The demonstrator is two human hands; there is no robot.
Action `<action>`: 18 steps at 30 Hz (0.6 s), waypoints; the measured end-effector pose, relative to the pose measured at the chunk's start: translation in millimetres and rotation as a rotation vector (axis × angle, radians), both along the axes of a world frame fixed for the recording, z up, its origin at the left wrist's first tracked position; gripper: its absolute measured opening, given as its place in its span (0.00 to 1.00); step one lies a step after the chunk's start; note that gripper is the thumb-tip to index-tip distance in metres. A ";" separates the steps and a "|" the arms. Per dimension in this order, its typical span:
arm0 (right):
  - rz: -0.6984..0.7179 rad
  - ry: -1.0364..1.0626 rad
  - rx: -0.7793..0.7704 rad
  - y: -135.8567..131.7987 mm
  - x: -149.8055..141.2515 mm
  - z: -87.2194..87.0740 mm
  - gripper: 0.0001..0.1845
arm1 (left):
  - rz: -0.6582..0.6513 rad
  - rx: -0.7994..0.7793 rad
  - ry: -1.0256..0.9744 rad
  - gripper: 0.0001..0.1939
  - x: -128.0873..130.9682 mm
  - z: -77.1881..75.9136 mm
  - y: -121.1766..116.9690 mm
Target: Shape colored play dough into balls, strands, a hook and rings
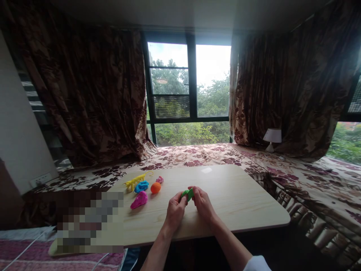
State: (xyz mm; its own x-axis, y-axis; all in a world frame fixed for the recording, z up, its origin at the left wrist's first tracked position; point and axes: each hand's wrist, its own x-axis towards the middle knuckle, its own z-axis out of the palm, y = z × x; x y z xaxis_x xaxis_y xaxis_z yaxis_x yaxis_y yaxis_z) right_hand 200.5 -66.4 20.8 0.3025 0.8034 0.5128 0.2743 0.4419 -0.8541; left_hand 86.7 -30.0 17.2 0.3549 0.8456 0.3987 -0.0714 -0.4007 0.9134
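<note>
A lump of green modelling clay is held between both hands over the front of the table. My left hand pinches its left side with thumb and fingers. On its right side the fingers of my right hand are closed on it too. To the left on the tabletop lie an orange ball of clay, a magenta clay lump, a blue clay lump and a small pink knobbly piece. Behind the blue lump is a yellow, many-legged figure with a curled end.
The pale wooden table has rounded corners. A blurred-out patch covers its left end. Behind stands a ledge with floral cloth, bearing a small white lamp at the right. Dark patterned curtains flank the window.
</note>
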 end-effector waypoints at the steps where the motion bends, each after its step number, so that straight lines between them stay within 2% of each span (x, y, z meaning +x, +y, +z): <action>1: -0.008 -0.028 0.014 -1.1 -0.4 0.8 0.20 | 0.010 -0.009 -0.013 0.14 0.4 -0.9 1.0; 6: -0.038 -0.104 0.050 -4.1 -0.4 2.6 0.12 | 0.094 -0.082 -0.041 0.18 2.4 -3.3 5.8; 8: -0.010 -0.083 0.045 -2.7 0.3 0.5 0.12 | 0.132 -0.111 -0.049 0.19 2.4 -3.6 6.0; 13: 0.026 -0.065 0.045 1.3 0.0 -5.1 0.12 | 0.118 -0.085 -0.022 0.20 2.4 -4.4 3.5; 18: 0.014 -0.078 0.041 -3.5 0.0 0.5 0.14 | 0.145 -0.114 -0.106 0.22 2.8 -6.7 6.6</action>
State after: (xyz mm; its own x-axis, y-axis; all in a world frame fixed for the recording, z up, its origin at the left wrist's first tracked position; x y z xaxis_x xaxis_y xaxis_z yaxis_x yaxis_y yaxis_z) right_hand 200.5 -69.9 21.2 0.2492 0.7851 0.5670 0.3331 0.4803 -0.8114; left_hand 89.5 -23.4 10.5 0.1878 0.9263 0.3266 -0.1188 -0.3087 0.9437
